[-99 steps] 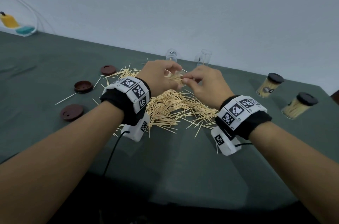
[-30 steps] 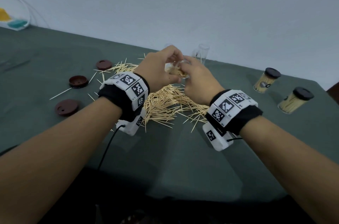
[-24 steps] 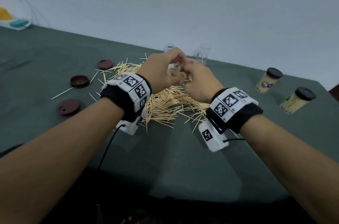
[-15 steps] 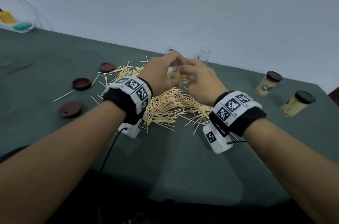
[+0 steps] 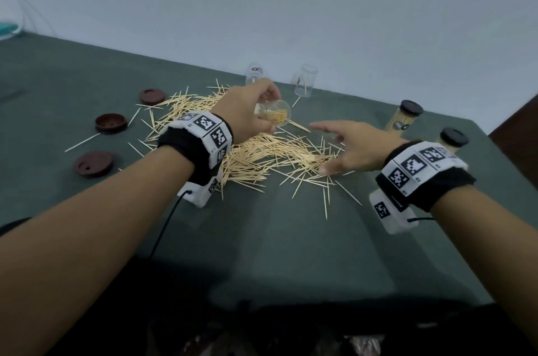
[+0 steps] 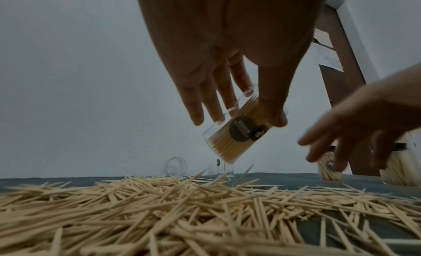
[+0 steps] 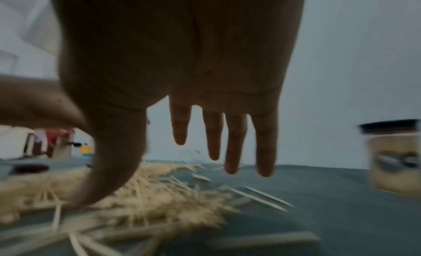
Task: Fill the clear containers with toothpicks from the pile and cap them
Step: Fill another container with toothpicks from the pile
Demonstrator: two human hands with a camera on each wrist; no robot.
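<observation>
Head view showed the left hand (image 5: pixel 247 111) holding a clear container (image 5: pixel 275 114) tilted on its side above the far part of the toothpick pile (image 5: pixel 256 151), fingers and thumb wrapped round it, its open mouth turned toward the right and toothpick ends filling it. The right hand (image 5: pixel 352 149) hovered low over the right end of the pile, fingers spread and straight, holding nothing. Two empty clear containers (image 5: pixel 305 83) stood near the far edge of the desk (image 5: pixel 276 239), behind the pile. Three brown caps (image 5: pixel 93 165) lay well apart toward the left edge. Two filled, capped containers (image 5: pixel 406 119) stood near the right edge, beyond the right hand.

Left wrist view showed the same container (image 6: pixel 239 134) gripped between the thumb and fingers (image 6: pixel 216 105), tilted, a dark round label on its wall and toothpicks packed along its length. It hung clear above the pile (image 6: pixel 182 206). The right hand (image 6: pixel 355 134) reached in from the right with loose, open fingers, blurred. The empty containers (image 6: pixel 176 166) sat at the far edge.

Right wrist view was blurred. The right hand (image 7: pixel 193 98) hung open, straight fingers (image 7: pixel 234 146) pointing down above the desk and the thumb reaching toward the pile (image 7: pixel 136 197). One capped container (image 7: pixel 394 155) stood at the right.
</observation>
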